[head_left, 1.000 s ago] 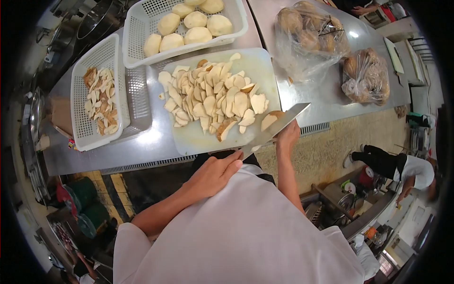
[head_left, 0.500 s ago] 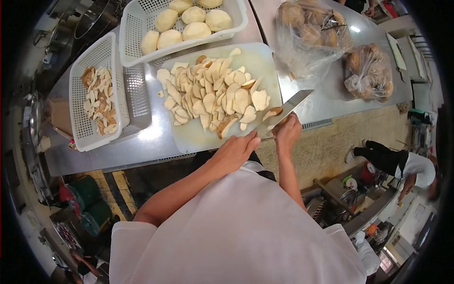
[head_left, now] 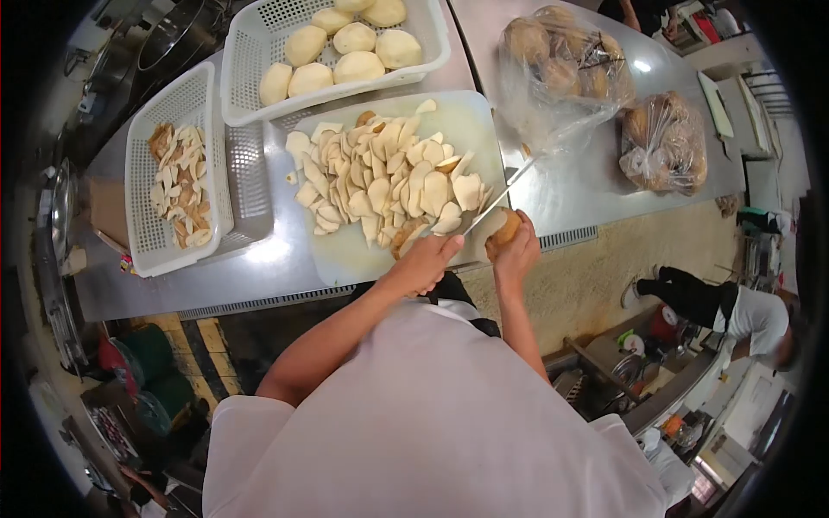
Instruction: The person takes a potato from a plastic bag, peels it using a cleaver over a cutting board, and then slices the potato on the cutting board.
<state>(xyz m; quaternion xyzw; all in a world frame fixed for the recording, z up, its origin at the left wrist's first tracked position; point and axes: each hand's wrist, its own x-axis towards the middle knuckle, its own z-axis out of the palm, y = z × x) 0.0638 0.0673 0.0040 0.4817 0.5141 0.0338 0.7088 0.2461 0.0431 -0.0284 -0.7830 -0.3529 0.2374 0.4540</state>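
I had the left hand [head_left: 425, 265] closed around the hidden handle of a steel-bladed knife [head_left: 494, 203], the right hand [head_left: 518, 250] curled around a brown-skinned, partly pared tuber [head_left: 503, 235] by the desk's [head_left: 177, 291] near edge. Beyond, flat pale slices [head_left: 380, 177] heaped a whitish cutting board [head_left: 341, 261]. Farther, peeled cream-coloured tubers [head_left: 357, 66] sat in a white perforated basket [head_left: 228, 91]; brown unpeeled tubers [head_left: 527, 40] filled clear plastic bags [head_left: 663, 145]: paring looked partway along.
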